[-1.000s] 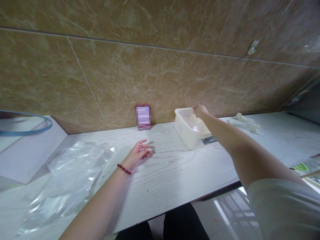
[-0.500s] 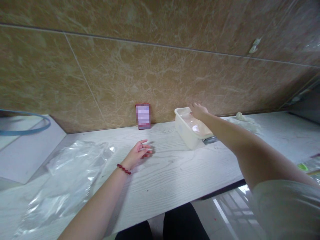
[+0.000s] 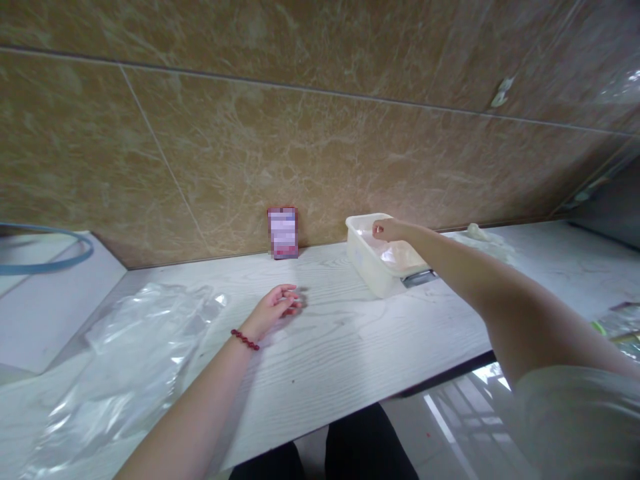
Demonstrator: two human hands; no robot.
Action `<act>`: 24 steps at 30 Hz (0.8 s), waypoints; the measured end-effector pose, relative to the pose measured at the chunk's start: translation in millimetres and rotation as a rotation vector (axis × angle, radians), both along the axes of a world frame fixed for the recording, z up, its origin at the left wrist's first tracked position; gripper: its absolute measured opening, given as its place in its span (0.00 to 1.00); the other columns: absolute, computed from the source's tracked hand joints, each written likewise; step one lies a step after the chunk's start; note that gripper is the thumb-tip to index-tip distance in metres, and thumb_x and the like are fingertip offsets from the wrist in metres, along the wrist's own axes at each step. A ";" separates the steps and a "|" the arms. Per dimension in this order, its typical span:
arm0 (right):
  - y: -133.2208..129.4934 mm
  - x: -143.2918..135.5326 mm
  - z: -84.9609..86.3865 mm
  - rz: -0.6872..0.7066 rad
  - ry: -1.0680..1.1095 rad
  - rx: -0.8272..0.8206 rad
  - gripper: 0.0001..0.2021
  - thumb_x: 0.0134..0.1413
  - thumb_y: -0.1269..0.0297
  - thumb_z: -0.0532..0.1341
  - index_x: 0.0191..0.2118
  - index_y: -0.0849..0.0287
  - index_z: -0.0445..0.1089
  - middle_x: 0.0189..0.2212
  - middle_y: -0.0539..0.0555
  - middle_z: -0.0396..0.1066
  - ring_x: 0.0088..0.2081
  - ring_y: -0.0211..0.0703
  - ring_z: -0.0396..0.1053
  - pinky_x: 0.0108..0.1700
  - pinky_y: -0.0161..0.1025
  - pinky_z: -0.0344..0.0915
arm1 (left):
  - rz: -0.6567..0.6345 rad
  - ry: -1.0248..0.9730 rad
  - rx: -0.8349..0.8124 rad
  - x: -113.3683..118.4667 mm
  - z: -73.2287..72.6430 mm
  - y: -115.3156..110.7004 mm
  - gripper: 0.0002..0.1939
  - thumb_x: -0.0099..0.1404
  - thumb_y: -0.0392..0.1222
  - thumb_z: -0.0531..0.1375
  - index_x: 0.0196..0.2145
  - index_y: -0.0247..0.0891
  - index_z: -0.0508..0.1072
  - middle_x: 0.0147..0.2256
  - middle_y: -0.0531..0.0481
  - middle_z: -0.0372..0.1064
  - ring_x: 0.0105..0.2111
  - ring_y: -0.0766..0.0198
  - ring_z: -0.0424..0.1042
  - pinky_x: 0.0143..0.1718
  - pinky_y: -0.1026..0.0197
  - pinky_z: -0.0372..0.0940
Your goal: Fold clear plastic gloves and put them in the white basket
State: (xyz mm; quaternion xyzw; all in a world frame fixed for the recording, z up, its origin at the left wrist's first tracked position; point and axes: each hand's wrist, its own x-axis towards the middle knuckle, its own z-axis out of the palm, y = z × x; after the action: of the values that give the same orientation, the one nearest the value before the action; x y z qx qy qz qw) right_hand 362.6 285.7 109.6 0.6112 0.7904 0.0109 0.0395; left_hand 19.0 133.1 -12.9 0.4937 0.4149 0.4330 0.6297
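My left hand (image 3: 280, 305), with a red bead bracelet at the wrist, lies on the white wood-grain tabletop (image 3: 325, 347). Its fingers are apart, loosely bent, and hold nothing. Over on the right, my right hand (image 3: 387, 230) is at the far end of a white plastic bin (image 3: 370, 267), its fingers curled together just above the contents. Shiny clear plastic film (image 3: 395, 255) shows inside the bin. Whether the fingertips pinch any of it is too small to make out.
A red-edged card (image 3: 283, 233) leans against the brown tiled wall. Flattened clear plastic bags (image 3: 145, 353) lie at left, beside a white box (image 3: 55, 307) with a blue band (image 3: 50, 268). Crumpled plastic (image 3: 487, 240) sits right of the bin. The table's front edge is near my legs.
My right hand has moved from the bin's far rim slightly toward me and left, and its spread fingers have curled closed. My left hand has stayed in place.
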 end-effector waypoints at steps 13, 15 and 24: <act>-58.3 13.0 24.1 -0.043 0.274 0.327 0.08 0.45 0.63 0.55 0.31 0.60 0.67 0.29 0.52 0.70 0.29 0.38 0.66 0.31 0.32 0.59 | -0.030 0.118 0.098 -0.1 -4.4 0.2 0.17 0.55 0.45 0.58 0.40 0.35 0.63 0.35 0.46 0.67 0.34 0.65 0.69 0.36 0.59 0.64; -79.3 7.1 30.7 -0.079 0.428 0.522 0.08 0.46 0.64 0.53 0.29 0.60 0.67 0.27 0.53 0.69 0.28 0.38 0.65 0.31 0.33 0.59 | -0.032 0.176 0.154 0.6 -6.4 -0.7 0.17 0.55 0.46 0.58 0.40 0.35 0.64 0.33 0.46 0.67 0.33 0.65 0.69 0.36 0.59 0.64; -179.3 -118.5 -48.5 0.185 0.864 0.350 0.06 0.47 0.66 0.51 0.30 0.57 0.64 0.25 0.50 0.67 0.25 0.35 0.64 0.29 0.32 0.60 | 0.024 0.478 0.365 5.6 5.9 -13.9 0.15 0.56 0.46 0.54 0.38 0.34 0.67 0.30 0.46 0.69 0.29 0.64 0.68 0.33 0.60 0.63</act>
State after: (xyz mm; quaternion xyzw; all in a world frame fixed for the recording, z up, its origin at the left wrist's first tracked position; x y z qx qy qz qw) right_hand 244.2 106.4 61.0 0.4844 0.7719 -0.1078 -0.3974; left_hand 24.6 119.2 -7.0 0.6819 0.4725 0.3793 0.4098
